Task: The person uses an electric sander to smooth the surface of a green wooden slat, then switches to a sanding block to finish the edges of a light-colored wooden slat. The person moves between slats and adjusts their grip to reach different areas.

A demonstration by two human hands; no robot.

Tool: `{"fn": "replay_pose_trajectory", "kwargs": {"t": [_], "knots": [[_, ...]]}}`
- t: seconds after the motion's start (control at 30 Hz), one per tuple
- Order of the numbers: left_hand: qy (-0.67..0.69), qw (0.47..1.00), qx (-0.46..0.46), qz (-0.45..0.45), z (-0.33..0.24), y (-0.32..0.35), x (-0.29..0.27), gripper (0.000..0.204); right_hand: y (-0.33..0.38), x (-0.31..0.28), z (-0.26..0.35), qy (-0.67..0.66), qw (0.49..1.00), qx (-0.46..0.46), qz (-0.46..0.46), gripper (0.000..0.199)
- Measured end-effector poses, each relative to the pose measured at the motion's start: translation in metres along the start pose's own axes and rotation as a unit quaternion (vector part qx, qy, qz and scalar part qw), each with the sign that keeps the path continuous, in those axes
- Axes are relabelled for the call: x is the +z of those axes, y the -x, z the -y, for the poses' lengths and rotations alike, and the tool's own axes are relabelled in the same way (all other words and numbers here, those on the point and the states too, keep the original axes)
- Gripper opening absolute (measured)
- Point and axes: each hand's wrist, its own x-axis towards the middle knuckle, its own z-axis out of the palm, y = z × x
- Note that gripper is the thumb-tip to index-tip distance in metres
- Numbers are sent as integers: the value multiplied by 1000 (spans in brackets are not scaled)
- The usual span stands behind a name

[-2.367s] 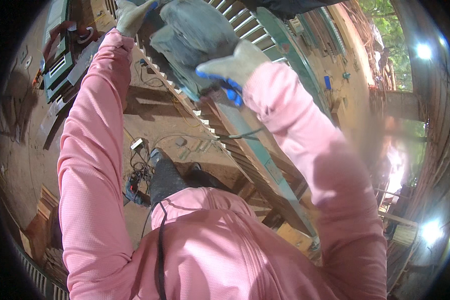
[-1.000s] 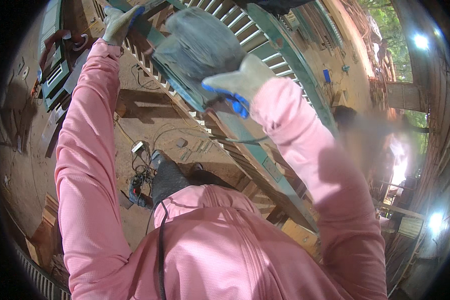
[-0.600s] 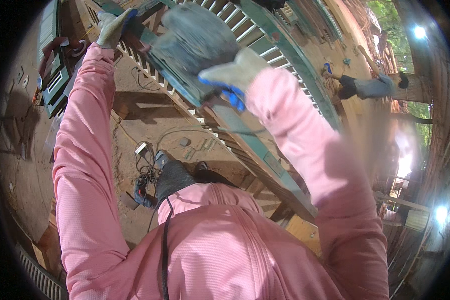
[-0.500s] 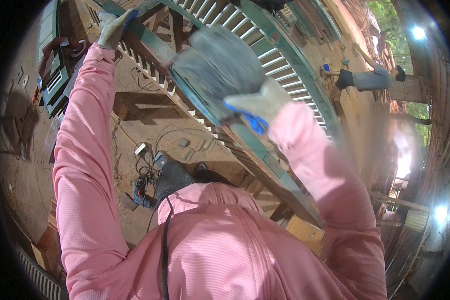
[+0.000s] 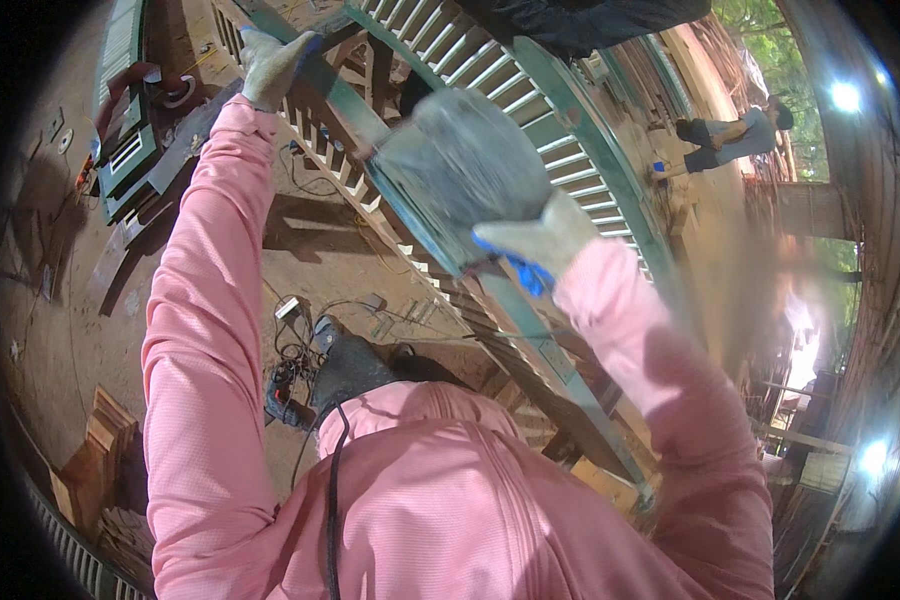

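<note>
My left hand, in a pale glove with a blue palm, grips the far left part of a worn green wooden rail. The rail belongs to a long slatted frame slanting across in front of me. To the right, my right hand, gloved alike, is at a smeared dark grey, rounded thing over the rail. Its thumb points left along the near side of that thing. The other fingers are hidden, and the thing is too blurred to name.
Cables and a power tool lie on the dirt floor by my feet. Stacked green shutters stand at the left, and brown wood pieces lower left. Black cloth shows at the top. Another person bends at the right.
The whole view has shifted, so my hands and the frame appear lower and further right. More black cloth shows at the top. The other person has bent their arms in.
</note>
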Motion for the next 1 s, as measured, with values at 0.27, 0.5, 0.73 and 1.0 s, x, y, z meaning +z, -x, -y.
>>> {"fn": "replay_pose_trajectory", "kwargs": {"t": [0.27, 0.5, 0.73, 1.0], "knots": [[29, 999, 14, -27, -5, -5, 19, 87, -57, -4, 71, -73, 996, -12, 44, 59], [-63, 989, 33, -132, 10, -25, 19, 99, -4, -11, 10, -55, 994, 25, 90, 61], [-2, 999, -38, 7, -20, -15, 28, 130, -16, -16, 25, -190, 969, -36, 151, 38], [49, 973, -223, 33, -17, -13, -8, 138, -89, 18, 72, -251, 933, -209, 153, 38]]}}
